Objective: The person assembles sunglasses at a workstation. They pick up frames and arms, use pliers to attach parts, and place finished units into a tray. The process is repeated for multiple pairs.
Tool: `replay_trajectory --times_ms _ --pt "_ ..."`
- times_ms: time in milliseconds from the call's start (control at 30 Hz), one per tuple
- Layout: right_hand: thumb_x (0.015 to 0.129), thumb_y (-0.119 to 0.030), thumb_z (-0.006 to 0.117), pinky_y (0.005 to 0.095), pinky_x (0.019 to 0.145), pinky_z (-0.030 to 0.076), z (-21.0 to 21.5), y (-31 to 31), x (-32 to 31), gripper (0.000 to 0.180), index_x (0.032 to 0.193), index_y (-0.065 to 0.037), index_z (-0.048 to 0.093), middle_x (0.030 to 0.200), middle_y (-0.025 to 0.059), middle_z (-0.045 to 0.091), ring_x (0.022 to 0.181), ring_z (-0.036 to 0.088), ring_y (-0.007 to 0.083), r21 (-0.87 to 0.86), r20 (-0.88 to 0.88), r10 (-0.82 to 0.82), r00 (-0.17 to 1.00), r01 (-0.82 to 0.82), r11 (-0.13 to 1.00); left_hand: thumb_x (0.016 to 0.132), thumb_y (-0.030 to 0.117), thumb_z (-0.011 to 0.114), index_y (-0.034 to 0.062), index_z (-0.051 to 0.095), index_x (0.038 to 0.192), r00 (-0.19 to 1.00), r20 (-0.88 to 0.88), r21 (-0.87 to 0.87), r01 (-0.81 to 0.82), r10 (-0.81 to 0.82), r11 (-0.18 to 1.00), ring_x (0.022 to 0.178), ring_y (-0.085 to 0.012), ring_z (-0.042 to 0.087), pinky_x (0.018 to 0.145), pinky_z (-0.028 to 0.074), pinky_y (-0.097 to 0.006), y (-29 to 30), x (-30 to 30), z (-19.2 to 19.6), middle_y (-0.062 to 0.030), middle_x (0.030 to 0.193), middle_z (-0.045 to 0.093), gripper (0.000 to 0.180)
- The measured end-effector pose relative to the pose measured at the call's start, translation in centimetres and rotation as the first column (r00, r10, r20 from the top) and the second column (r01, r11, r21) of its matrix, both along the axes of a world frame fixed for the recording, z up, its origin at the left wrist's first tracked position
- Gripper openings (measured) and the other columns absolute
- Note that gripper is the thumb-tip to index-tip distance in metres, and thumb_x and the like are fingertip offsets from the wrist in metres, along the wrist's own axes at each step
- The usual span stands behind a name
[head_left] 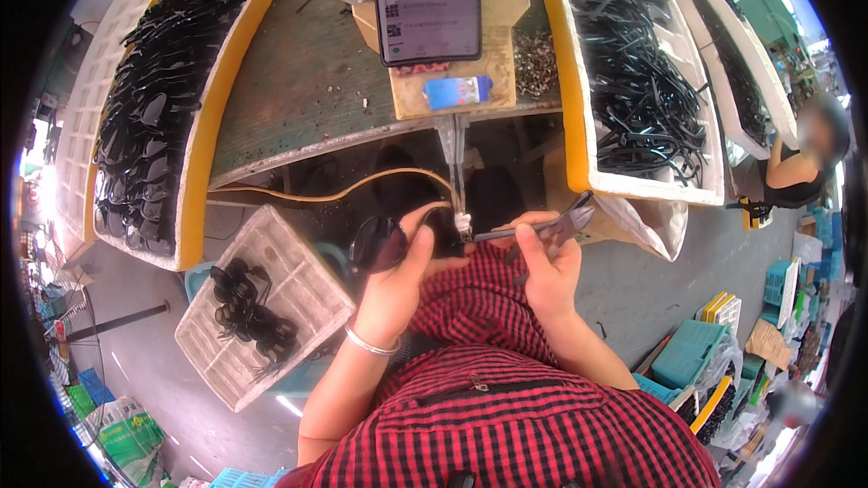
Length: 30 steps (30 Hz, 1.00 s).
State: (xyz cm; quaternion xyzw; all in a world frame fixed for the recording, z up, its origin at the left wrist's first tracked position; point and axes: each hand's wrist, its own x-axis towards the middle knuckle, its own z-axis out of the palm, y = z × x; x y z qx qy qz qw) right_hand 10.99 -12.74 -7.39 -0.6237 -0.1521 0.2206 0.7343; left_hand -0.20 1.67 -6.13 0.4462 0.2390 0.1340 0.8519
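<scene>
Sunglasses [378,246] with dark lenses are at the centre, just beyond our lap and below the near edge of the desk [289,90]. Our left hand [407,262] pinches them between thumb and fingers; our right hand [550,262] pinches a thin dark temple [493,235], its end close to the frame. We cannot tell whether the two are joined. A grey piece [576,220] is also at the right hand, too unclear to name. Just beyond the frame hangs the tip of a metal post [457,163].

As we judge it, a loose pinch could let the temple slip to the floor, pushing it crooked could strain the hinge, and a lens brushing the post could get scratched.

Containers surround us. On the left, a yellow-sided foam tray [203,154] is packed with dark glasses in rows. On the right, a matching bin [567,108] holds a tangle of thin black strips, apparently temples. Near left, a pale tray [312,285] sits aslant over a teal basket [194,280], a small heap of black glasses [240,303] at its left side. Well off to the right is a teal crate [692,352]; its contents are unclear.
</scene>
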Motion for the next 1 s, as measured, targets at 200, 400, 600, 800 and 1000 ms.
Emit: replay_trajectory --times_ms 200,400,600,800,1000 --pt "0.097 -0.009 0.058 0.0296 0.077 0.054 -0.5 -0.2 0.0 0.013 0.105 0.001 0.057 0.090 0.0120 0.068 0.082 0.068 0.0182 -0.014 -0.056 -0.017 0.998 0.016 1.000 0.105 0.027 0.042 -0.0021 0.045 0.136 0.999 0.036 -0.111 0.030 -0.026 0.993 0.104 -0.0257 0.064 0.089 0.055 -0.038 0.3 -0.2 -1.1 -0.0159 0.118 0.061 0.043" --pt "0.097 -0.011 0.058 0.0298 0.077 0.054 -0.9 -0.9 -0.8 0.014 0.105 0.001 0.057 0.090 0.0131 0.068 0.082 0.068 0.0193 0.011 -0.236 0.034 0.971 -0.032 0.999 0.105 0.030 0.042 -0.0029 0.045 0.135 0.998 0.048 -0.267 0.058 -0.047 0.962 0.105 -0.0317 0.064 0.089 0.055 -0.041 0.5 -1.8 -2.4 -0.0205 0.121 0.060 0.045" --pt "0.097 -0.012 0.058 0.0338 0.076 0.056 2.2 -2.0 -1.8 0.015 0.106 0.000 0.057 0.089 0.0148 0.068 0.082 0.069 0.0230 0.186 -0.530 0.152 0.834 -0.060 0.981 0.103 0.037 0.043 -0.0043 0.038 0.140 0.990 0.133 -0.380 0.087 -0.038 0.921 0.115 -0.0395 0.060 0.094 0.052 -0.045 -1.0 -4.7 0.7 -0.0287 0.128 0.055 0.055" --pt "0.097 -0.014 0.058 0.0345 0.074 0.055 7.3 -3.1 -0.6 0.016 0.104 0.000 0.058 0.089 0.0156 0.068 0.080 0.068 0.0242 0.266 -0.454 0.140 0.880 -0.016 0.964 0.096 0.053 0.049 -0.0037 0.034 0.140 0.973 0.229 -0.117 0.062 -0.034 0.991 0.111 -0.0415 0.060 0.091 0.054 -0.047 -2.6 -2.8 5.2 -0.0306 0.127 0.054 0.074" --pt "0.096 -0.018 0.059 0.0327 0.068 0.054 10.3 -8.0 8.5 0.019 0.102 0.000 0.058 0.082 0.0166 0.067 0.074 0.066 0.0234 0.207 -0.100 -0.289 0.952 0.304 0.930 0.097 0.052 0.050 -0.0039 0.038 0.137 0.907 0.327 0.131 -0.321 0.265 0.938 0.106 -0.0368 0.064 0.086 0.057 -0.040 -0.9 0.7 8.2 -0.0281 0.125 0.057 0.070"
